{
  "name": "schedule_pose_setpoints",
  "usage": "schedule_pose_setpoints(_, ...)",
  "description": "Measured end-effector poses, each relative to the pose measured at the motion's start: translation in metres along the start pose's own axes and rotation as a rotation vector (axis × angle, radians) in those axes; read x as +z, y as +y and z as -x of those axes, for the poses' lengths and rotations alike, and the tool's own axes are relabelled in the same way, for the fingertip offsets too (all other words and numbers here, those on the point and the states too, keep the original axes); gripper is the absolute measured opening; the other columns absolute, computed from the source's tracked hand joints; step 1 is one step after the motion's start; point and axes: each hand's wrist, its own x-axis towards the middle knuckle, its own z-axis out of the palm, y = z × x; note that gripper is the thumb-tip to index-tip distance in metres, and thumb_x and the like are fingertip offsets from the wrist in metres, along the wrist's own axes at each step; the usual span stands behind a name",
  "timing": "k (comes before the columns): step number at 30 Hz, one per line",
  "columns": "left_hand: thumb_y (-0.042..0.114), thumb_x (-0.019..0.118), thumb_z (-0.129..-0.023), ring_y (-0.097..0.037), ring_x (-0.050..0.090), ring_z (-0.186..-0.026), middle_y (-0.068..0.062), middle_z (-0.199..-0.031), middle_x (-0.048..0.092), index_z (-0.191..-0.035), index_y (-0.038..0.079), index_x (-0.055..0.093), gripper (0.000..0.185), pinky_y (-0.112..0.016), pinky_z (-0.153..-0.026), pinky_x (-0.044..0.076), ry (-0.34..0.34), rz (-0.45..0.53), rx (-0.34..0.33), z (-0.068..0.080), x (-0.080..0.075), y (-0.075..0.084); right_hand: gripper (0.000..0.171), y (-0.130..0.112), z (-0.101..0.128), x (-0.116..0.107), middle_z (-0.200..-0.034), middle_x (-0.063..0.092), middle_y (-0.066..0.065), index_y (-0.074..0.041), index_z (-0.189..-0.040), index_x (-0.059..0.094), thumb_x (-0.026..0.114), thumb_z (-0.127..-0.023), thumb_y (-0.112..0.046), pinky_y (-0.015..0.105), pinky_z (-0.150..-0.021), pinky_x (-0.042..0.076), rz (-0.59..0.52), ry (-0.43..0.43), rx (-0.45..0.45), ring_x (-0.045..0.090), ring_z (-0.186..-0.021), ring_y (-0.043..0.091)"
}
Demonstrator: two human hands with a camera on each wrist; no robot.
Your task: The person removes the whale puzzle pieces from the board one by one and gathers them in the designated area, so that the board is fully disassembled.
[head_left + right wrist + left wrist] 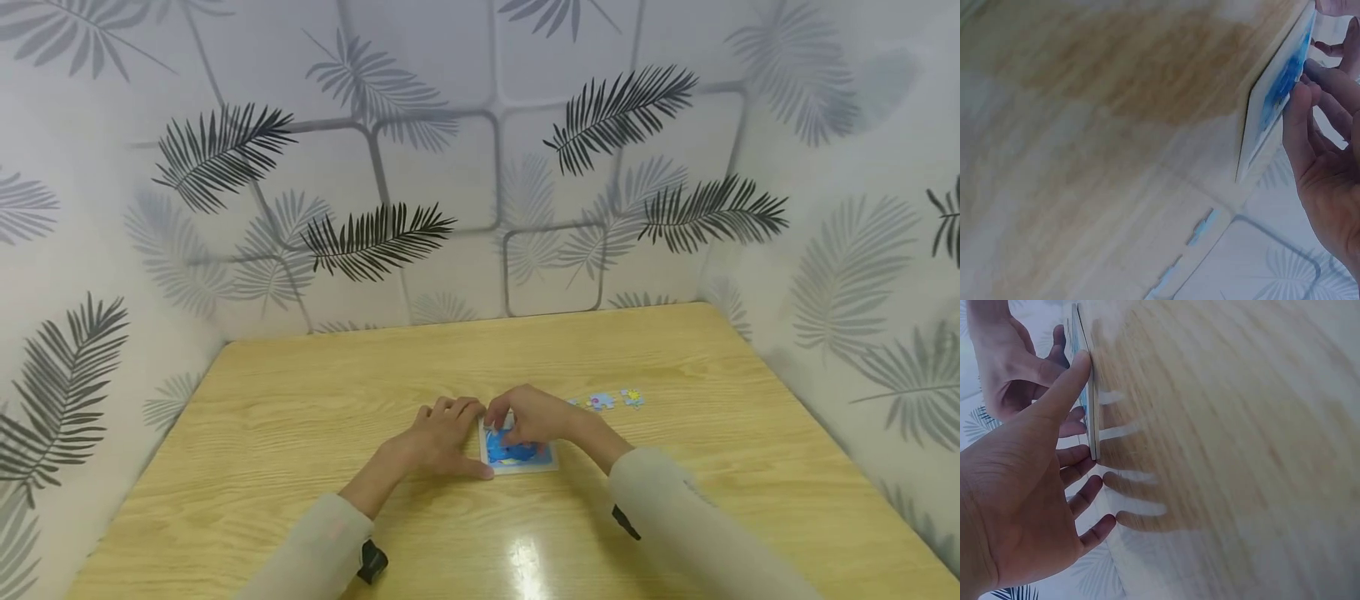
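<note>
steadying a small puzzle board

resting flat on the wooden worktop [300,400], blue-pictured puzzle board [520,454]. left hand [442,437] spread beside it, straight thumb against its edge. right hand [528,417] bent over it, fingertips on the picture; grip unclear. loose puzzle pieces [611,400] near, to the right.

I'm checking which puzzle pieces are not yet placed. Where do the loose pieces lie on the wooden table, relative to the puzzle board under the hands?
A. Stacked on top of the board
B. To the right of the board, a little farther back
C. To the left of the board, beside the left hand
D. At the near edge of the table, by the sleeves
B: in the head view the loose pieces lie on the table right of the puzzle board and slightly behind it.
</note>
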Motion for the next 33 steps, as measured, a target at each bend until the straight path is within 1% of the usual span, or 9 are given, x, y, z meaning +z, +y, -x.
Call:
schedule_pose_setpoints(4, 0.068, 0.073, -0.087, -0.041, 0.033, -0.146, -0.009, -0.163, 0.034, -0.156, 0.014, 0.037, 0.095, -0.067, -0.111, 0.031, 0.011, -0.002, -0.005, -0.004, 0.006, -0.003, 0.025, -0.002, -0.001, 0.005, -0.111, 0.066, 0.005, -0.009, -0.114, 0.071, 0.079, -0.091, -0.003, 0.031, -0.045, 0.054, 0.008, 0.010, 0.077, 0.061, -0.052, 0.015)
schedule_pose_setpoints(7, 0.069, 0.072, -0.087, -0.040, 0.033, -0.146, -0.008, -0.163, 0.034, -0.157, 0.014, 0.036, 0.096, -0.066, -0.111, 0.031, 0.016, -0.014, -0.013, -0.007, 0.009, -0.005, 0.025, -0.002, -0.002, 0.006, -0.111, 0.065, 0.004, -0.010, -0.113, 0.069, 0.079, -0.091, -0.003, 0.032, -0.045, 0.054, 0.011, 0.012, 0.089, 0.061, -0.052, 0.016)
schedule_pose_setpoints(16, 0.072, 0.071, -0.085, -0.040, 0.031, -0.148, -0.008, -0.165, 0.033, -0.159, 0.015, 0.033, 0.101, -0.067, -0.112, 0.029, -0.016, -0.026, -0.037, -0.008, 0.012, -0.004, 0.029, -0.001, -0.001, 0.008, -0.112, 0.064, 0.009, -0.011, -0.115, 0.066, 0.078, -0.090, 0.000, 0.033, -0.049, 0.056, 0.007, 0.003, 0.037, 0.066, -0.055, 0.018)
schedule_pose_setpoints(22, 0.068, 0.072, -0.087, -0.040, 0.029, -0.149, -0.007, -0.165, 0.031, -0.160, 0.016, 0.031, 0.098, -0.066, -0.114, 0.027, -0.028, -0.011, -0.030, -0.006, 0.011, -0.005, 0.026, -0.001, -0.001, 0.010, -0.109, 0.066, 0.008, -0.009, -0.112, 0.071, 0.080, -0.089, -0.002, 0.026, -0.051, 0.054, 0.091, 0.041, -0.004, 0.063, -0.054, 0.010)
schedule_pose_setpoints(25, 0.067, 0.072, -0.088, -0.040, 0.029, -0.148, -0.008, -0.164, 0.032, -0.159, 0.015, 0.033, 0.096, -0.066, -0.114, 0.028, -0.018, -0.014, -0.022, -0.005, 0.009, -0.003, 0.027, -0.001, 0.000, 0.008, -0.110, 0.068, 0.007, -0.010, -0.114, 0.074, 0.081, -0.089, -0.005, 0.026, -0.051, 0.054, 0.120, 0.065, -0.009, 0.061, -0.052, 0.008)
schedule_pose_setpoints(29, 0.066, 0.072, -0.088, -0.040, 0.030, -0.148, -0.009, -0.164, 0.032, -0.157, 0.014, 0.035, 0.094, -0.065, -0.114, 0.028, -0.009, -0.019, -0.026, -0.003, 0.005, 0.000, 0.025, 0.002, 0.004, 0.002, -0.112, 0.071, 0.005, -0.013, -0.112, 0.075, 0.080, -0.089, -0.006, 0.026, -0.048, 0.052, 0.067, 0.110, -0.004, 0.057, -0.049, 0.008)
schedule_pose_setpoints(30, 0.065, 0.073, -0.088, -0.040, 0.031, -0.148, -0.009, -0.164, 0.033, -0.156, 0.014, 0.037, 0.093, -0.065, -0.113, 0.029, -0.006, -0.020, -0.026, -0.002, 0.003, 0.001, 0.024, 0.003, 0.006, 0.000, -0.108, 0.072, 0.004, -0.014, -0.111, 0.075, 0.079, -0.090, -0.005, 0.025, -0.047, 0.050, 0.044, 0.120, -0.008, 0.055, -0.047, 0.008)
schedule_pose_setpoints(32, 0.065, 0.074, -0.088, -0.040, 0.030, -0.148, -0.009, -0.165, 0.033, -0.156, 0.015, 0.037, 0.092, -0.065, -0.113, 0.029, -0.007, -0.014, -0.032, -0.001, 0.002, 0.001, 0.022, 0.006, 0.010, -0.005, -0.092, 0.072, 0.003, -0.015, -0.110, 0.074, 0.077, -0.091, -0.005, 0.024, -0.045, 0.047, -0.011, 0.133, -0.014, 0.050, -0.044, 0.008)
schedule_pose_setpoints(33, 0.065, 0.074, -0.088, -0.040, 0.031, -0.148, -0.009, -0.165, 0.033, -0.156, 0.015, 0.038, 0.092, -0.064, -0.113, 0.029, -0.007, -0.011, -0.032, 0.000, 0.000, 0.002, 0.021, 0.008, 0.012, -0.007, -0.092, 0.072, 0.002, -0.016, -0.109, 0.074, 0.076, -0.091, -0.005, 0.023, -0.044, 0.045, -0.030, 0.139, -0.019, 0.048, -0.043, 0.007)
